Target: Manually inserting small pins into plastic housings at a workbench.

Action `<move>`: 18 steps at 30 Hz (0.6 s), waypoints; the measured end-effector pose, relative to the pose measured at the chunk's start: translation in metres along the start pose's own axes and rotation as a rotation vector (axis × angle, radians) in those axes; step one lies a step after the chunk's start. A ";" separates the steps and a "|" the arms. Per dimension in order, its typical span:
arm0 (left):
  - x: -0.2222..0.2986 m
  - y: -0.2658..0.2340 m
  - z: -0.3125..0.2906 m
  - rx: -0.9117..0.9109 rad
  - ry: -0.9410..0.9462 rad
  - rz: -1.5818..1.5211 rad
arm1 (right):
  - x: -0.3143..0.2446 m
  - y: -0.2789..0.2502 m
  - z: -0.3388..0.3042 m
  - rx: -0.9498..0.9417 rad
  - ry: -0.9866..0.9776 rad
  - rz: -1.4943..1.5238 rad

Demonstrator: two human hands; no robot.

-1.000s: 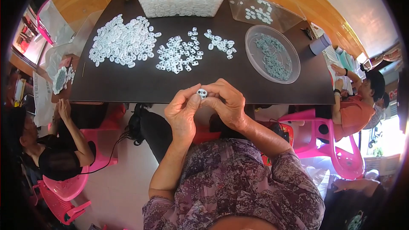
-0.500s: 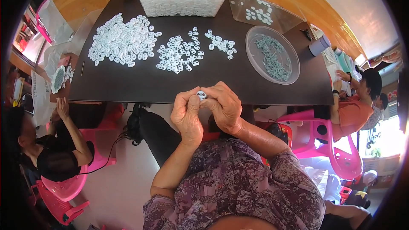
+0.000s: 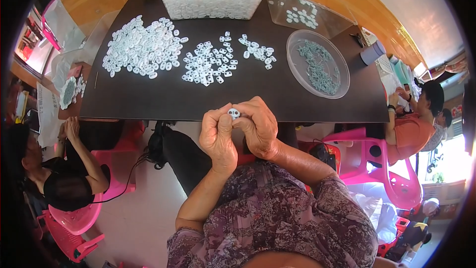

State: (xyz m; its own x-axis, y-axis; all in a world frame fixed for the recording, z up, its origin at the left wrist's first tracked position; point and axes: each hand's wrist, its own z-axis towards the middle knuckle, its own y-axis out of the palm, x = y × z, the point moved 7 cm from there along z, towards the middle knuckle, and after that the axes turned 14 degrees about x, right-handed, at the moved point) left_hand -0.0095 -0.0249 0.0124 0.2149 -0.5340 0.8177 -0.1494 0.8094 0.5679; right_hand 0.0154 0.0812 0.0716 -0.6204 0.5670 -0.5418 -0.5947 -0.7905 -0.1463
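Observation:
A small white plastic piece with dark holes is pinched between my two hands at the table's near edge. My left hand grips it from the left with thumb and fingers closed. From the other side my right hand holds it the same way. The fingers partly hide the piece. Beyond the hands lie a pile of small white two-holed pieces and a smaller group of white pieces. A larger heap of white oval pieces spreads to the left.
On the dark table stand a clear bin full of white pieces, a clear bin with few pieces and a round tray of small grey metal parts. A grey cup is at right. People sit on both sides.
Both hands stay almost in place, with the white piece shifted slightly. The person on the left has brought their hands closer together.

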 end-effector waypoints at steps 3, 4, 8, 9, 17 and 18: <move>0.002 0.000 -0.002 0.000 0.053 0.044 | -0.003 0.000 -0.001 0.007 -0.073 -0.018; 0.005 0.001 -0.003 -0.002 0.098 0.079 | -0.005 0.000 -0.001 0.010 -0.114 -0.020; 0.007 0.001 -0.004 0.017 0.139 0.093 | -0.010 0.002 -0.002 -0.003 -0.180 -0.035; 0.008 0.002 -0.004 0.020 0.168 0.119 | -0.009 0.002 -0.002 -0.003 -0.179 -0.035; 0.003 0.003 -0.003 0.006 0.175 0.171 | -0.004 0.002 -0.006 -0.013 -0.211 -0.048; 0.003 0.002 -0.003 0.040 0.152 0.144 | -0.005 0.004 -0.006 -0.013 -0.211 -0.048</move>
State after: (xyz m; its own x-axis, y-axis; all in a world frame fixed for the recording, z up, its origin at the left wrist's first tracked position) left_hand -0.0066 -0.0239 0.0158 0.3311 -0.3679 0.8689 -0.2263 0.8630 0.4517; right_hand 0.0194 0.0736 0.0687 -0.6855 0.6387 -0.3493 -0.6204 -0.7636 -0.1787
